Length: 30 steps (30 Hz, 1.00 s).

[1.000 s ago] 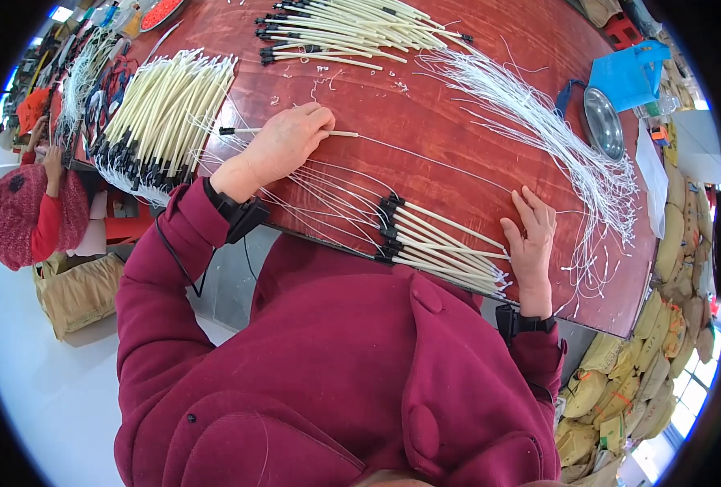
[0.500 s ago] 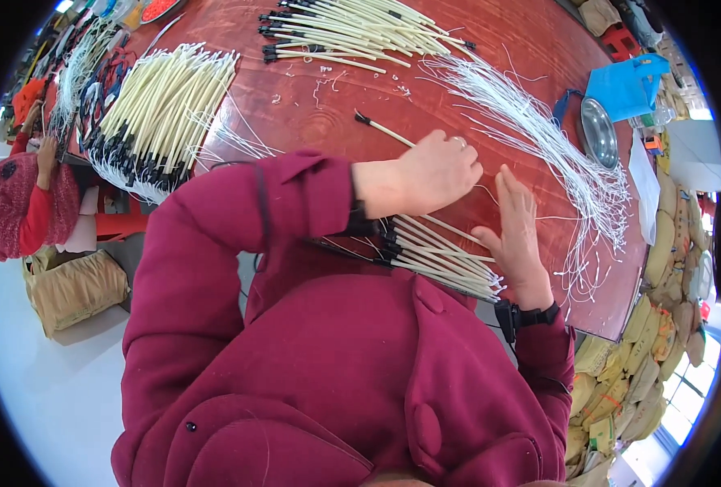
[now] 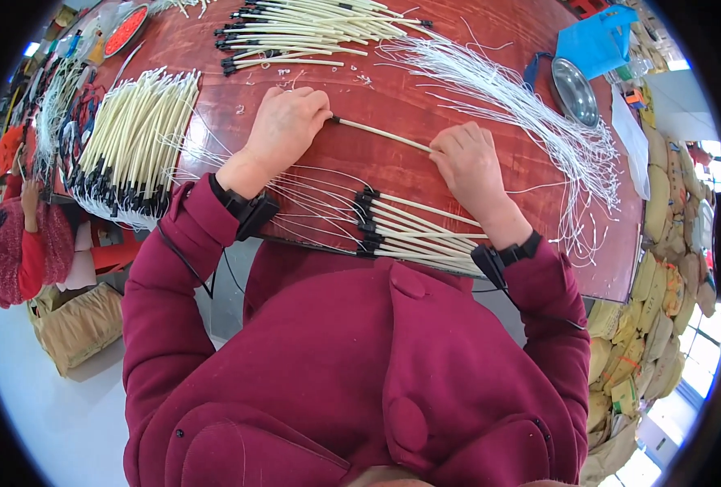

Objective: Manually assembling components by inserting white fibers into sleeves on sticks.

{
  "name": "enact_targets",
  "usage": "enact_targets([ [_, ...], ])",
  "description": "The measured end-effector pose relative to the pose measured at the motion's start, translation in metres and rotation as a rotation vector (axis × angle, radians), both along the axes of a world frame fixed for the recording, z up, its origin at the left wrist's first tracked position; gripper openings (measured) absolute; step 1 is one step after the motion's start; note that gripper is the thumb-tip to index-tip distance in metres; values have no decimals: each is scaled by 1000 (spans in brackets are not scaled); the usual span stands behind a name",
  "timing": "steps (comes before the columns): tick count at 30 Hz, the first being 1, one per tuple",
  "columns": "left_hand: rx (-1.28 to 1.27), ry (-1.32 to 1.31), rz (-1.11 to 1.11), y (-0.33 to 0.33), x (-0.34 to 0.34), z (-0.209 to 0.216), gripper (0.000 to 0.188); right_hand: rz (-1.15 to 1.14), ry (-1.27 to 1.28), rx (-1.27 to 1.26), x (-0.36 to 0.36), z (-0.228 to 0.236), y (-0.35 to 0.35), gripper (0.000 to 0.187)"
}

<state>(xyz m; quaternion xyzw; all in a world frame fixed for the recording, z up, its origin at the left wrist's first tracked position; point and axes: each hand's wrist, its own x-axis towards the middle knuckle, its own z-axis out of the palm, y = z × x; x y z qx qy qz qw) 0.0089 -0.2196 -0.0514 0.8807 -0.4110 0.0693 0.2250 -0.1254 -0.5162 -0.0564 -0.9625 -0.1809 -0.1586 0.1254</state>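
Note:
A thin cream tube (image 3: 386, 135) with a black end piece stretches between my two hands above the red table. My left hand (image 3: 289, 123) is closed at its black end, and my fingers partly hide that piece. At the opposite end my right hand (image 3: 469, 162) pinches the tube. Just in front of my body lies a small stack of similar tubes (image 3: 421, 231), with black ends facing left and thin white strings trailing from them. Farther right, a long bundle of loose white strings (image 3: 506, 101) spreads over the table.
More tubes lie in a far pile (image 3: 312, 32) and a dense left pile (image 3: 137, 134). A metal dish (image 3: 574, 91) and blue basket (image 3: 596, 42) stand at the right. An orange-filled dish (image 3: 125, 31) is far left. Another person's sleeve (image 3: 29, 264) shows left; sacks (image 3: 656, 284) are stacked right.
My left hand has moved left, uncrossing from in front of the right, and now grips the tube's black end. My right hand, earlier extended, has closed on the other end. The whole view has shifted.

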Motion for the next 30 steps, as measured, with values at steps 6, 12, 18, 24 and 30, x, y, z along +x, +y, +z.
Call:
enact_targets([
  [6, -140, 26, 99, 24, 19, 19, 11, 9, -55, 26, -1, 1, -7, 14],
  [12, -240, -67, 331, 126, 58, 37, 18, 19, 188, 110, -48, 48, -62, 16],
  [18, 68, 1, 657, 202, 37, 41, 22, 52, 503, 155, -106, 61, -53, 19],
  [24, -53, -294, 314, 105, 9, 52, 30, -66, 394, 263, -104, 68, -46, 32],
  [30, -77, 19, -222, -85, 8, 31, 28, -165, 289, 193, -79, 47, -46, 34],
])
